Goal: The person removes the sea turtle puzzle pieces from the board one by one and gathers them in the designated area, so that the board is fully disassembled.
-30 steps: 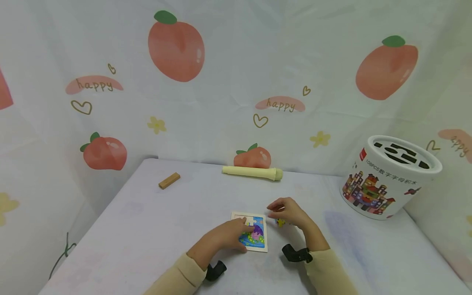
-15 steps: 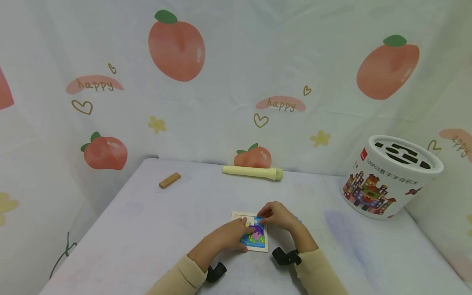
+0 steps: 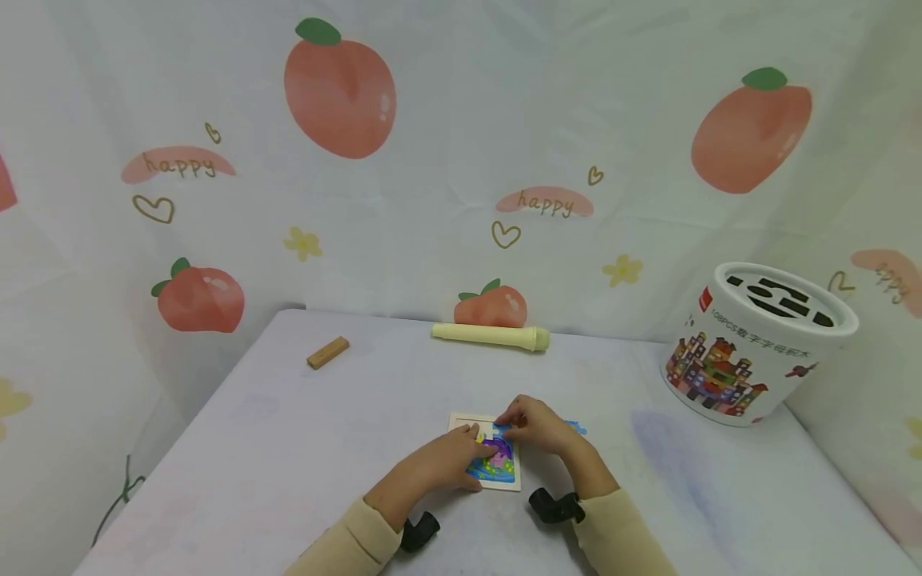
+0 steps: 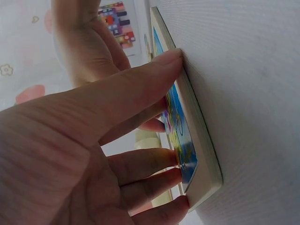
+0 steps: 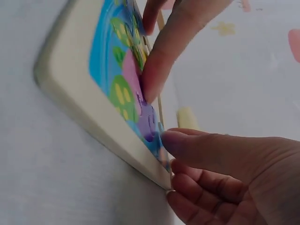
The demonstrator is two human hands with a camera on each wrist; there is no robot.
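A little picture puzzle is laid flat on the white table, under both hands. Blue, purple, pink and green are seen on it, and a pale wooden edge is seen around it. It is pressed by the left hand, whose fingers are held out nearly straight, with the thumb set on the near edge. At the top right corner, a blue puzzle piece is pinched by the bent fingers and thumb of the right hand (whether it is all the way in cannot be told). More blue is seen on the table, partly hidden behind the right hand. Farther back, a cream toy microphone is laid by the wall cloth, which is covered with peaches. A brown block is seen to the left, and a big white bucket to the right.
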